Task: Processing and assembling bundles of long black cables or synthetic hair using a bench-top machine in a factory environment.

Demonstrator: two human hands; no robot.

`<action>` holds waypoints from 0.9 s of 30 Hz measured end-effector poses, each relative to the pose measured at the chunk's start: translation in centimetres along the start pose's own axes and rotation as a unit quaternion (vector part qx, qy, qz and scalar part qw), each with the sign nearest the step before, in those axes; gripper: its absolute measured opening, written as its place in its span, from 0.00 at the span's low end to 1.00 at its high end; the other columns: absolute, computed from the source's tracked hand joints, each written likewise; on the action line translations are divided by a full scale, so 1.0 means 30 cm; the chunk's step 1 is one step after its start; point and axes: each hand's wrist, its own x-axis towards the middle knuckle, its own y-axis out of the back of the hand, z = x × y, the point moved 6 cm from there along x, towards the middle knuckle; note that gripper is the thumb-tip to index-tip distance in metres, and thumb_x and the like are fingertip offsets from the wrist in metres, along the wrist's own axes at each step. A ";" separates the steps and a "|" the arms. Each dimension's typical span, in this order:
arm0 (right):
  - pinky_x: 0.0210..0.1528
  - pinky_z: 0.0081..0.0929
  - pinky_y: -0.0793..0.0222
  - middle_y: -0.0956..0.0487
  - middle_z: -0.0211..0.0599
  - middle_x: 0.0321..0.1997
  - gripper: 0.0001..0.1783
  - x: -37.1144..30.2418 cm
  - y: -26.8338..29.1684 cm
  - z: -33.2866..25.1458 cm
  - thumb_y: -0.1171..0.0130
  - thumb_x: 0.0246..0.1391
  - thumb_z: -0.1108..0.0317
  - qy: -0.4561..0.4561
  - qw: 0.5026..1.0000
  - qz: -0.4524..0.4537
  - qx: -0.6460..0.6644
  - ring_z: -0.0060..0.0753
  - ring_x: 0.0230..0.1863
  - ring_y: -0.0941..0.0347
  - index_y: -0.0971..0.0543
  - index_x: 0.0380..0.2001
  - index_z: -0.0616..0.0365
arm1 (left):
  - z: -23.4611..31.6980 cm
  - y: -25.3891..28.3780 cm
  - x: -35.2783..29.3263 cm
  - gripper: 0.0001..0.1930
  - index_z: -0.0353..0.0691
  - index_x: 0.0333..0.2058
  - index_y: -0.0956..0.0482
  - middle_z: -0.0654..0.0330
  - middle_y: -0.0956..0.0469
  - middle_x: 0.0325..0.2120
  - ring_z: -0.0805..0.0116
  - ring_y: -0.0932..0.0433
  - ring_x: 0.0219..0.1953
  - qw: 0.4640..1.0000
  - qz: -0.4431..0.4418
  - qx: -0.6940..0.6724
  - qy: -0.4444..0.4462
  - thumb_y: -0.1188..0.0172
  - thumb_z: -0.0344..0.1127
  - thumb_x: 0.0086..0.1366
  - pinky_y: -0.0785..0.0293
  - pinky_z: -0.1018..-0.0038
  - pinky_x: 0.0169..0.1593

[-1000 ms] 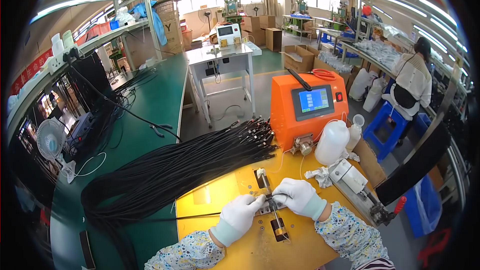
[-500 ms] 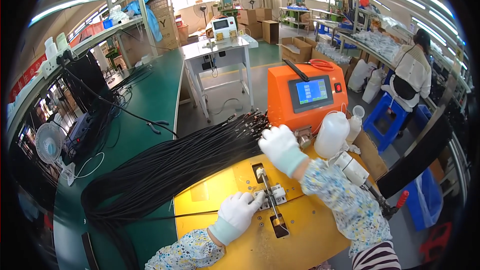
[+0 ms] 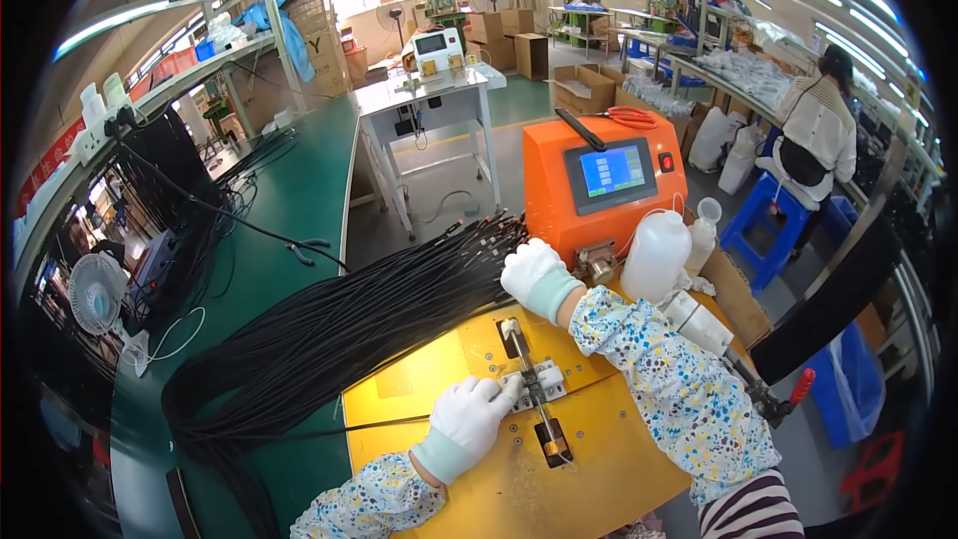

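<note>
My left hand (image 3: pixel 465 427), in a white glove, is closed around a thin black cable (image 3: pixel 384 425) that runs in from the left. Its fingertips press at a small metal fixture (image 3: pixel 542 386) with a bar across it, set in a yellow machine table (image 3: pixel 589 444). My right hand (image 3: pixel 536 272), gloved too, is curled beside the tips of a thick bundle of black cables (image 3: pixel 349 324); its fingers face away, so whatever they hold is hidden. The bundle's far ends carry small metal and reddish connectors.
An orange control box (image 3: pixel 599 165) with a screen stands behind my right hand. White plastic bottles (image 3: pixel 657 255) are right of it, above a lever with a red handle (image 3: pixel 801 385). Pliers (image 3: pixel 304 252) and a fan (image 3: pixel 98 291) are at left. A co-worker (image 3: pixel 818 125) sits at far right.
My right hand has moved slightly left and down, close against the connector ends of the bundle. My left hand stays by the fixture with the cable. The whole view has shifted a little.
</note>
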 end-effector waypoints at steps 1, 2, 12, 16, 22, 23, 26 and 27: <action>0.38 0.33 0.31 0.19 0.31 0.31 0.07 -0.012 -0.010 0.012 0.43 0.48 0.67 -0.003 1.000 -0.001 -0.002 0.33 0.37 0.23 0.16 0.25 0.52 | 0.004 -0.001 0.003 0.21 0.44 0.50 0.24 0.63 0.29 0.27 0.65 0.28 0.31 1.000 0.005 0.001 0.000 0.45 0.30 0.55 0.28 0.70 0.35; 0.37 0.32 0.31 0.20 0.32 0.30 0.05 -0.021 0.015 0.023 0.42 0.48 0.67 0.000 0.999 0.048 0.007 0.33 0.35 0.23 0.17 0.25 0.52 | 0.003 0.002 0.007 0.20 0.44 0.49 0.23 0.63 0.29 0.27 0.65 0.28 0.30 1.000 0.009 0.004 0.000 0.43 0.30 0.54 0.28 0.70 0.34; 0.26 0.28 0.34 0.28 0.29 0.22 0.05 -0.295 0.282 0.081 0.42 0.46 0.67 -0.033 0.904 0.394 0.161 0.32 0.23 0.27 0.28 0.25 0.50 | -0.079 0.043 0.015 0.16 0.42 0.41 0.22 0.61 0.23 0.34 0.60 0.25 0.37 0.988 0.084 -0.075 0.102 0.36 0.31 0.51 0.29 0.67 0.40; 0.28 0.29 0.33 0.27 0.29 0.23 0.03 -0.311 0.239 0.110 0.41 0.46 0.67 -0.084 0.899 0.370 0.218 0.33 0.24 0.27 0.26 0.24 0.50 | -0.087 0.020 0.008 0.13 0.43 0.37 0.23 0.61 0.22 0.35 0.59 0.24 0.39 0.991 0.047 -0.095 0.081 0.36 0.31 0.51 0.30 0.66 0.42; 0.34 0.31 0.34 0.26 0.31 0.25 0.06 -0.272 0.151 0.061 0.40 0.47 0.64 -0.080 0.981 0.148 0.096 0.33 0.30 0.26 0.23 0.29 0.50 | -0.057 0.069 0.015 0.13 0.43 0.37 0.23 0.62 0.22 0.37 0.59 0.25 0.41 0.991 0.005 -0.111 0.079 0.36 0.31 0.51 0.30 0.65 0.45; 0.34 0.31 0.34 0.26 0.31 0.25 0.05 -0.266 0.110 0.038 0.40 0.48 0.63 -0.079 0.990 0.104 0.050 0.32 0.30 0.26 0.23 0.28 0.49 | -0.042 0.090 0.026 0.14 0.42 0.38 0.23 0.61 0.22 0.38 0.59 0.25 0.42 0.987 -0.018 -0.132 0.093 0.36 0.31 0.51 0.30 0.64 0.46; 0.34 0.31 0.34 0.26 0.32 0.26 0.05 -0.286 0.115 0.025 0.41 0.48 0.62 -0.070 0.990 0.117 0.024 0.31 0.30 0.26 0.23 0.28 0.49 | 0.074 0.203 0.036 0.17 0.41 0.41 0.23 0.60 0.22 0.39 0.59 0.24 0.44 0.961 -0.111 -0.254 -0.013 0.35 0.32 0.51 0.30 0.65 0.49; 0.34 0.31 0.34 0.26 0.32 0.27 0.05 -0.295 0.141 0.019 0.41 0.48 0.62 -0.059 0.982 0.174 0.045 0.30 0.29 0.26 0.23 0.28 0.48 | 0.103 0.215 0.028 0.18 0.40 0.43 0.24 0.59 0.22 0.39 0.59 0.24 0.44 0.936 -0.157 -0.310 -0.059 0.35 0.32 0.52 0.30 0.65 0.50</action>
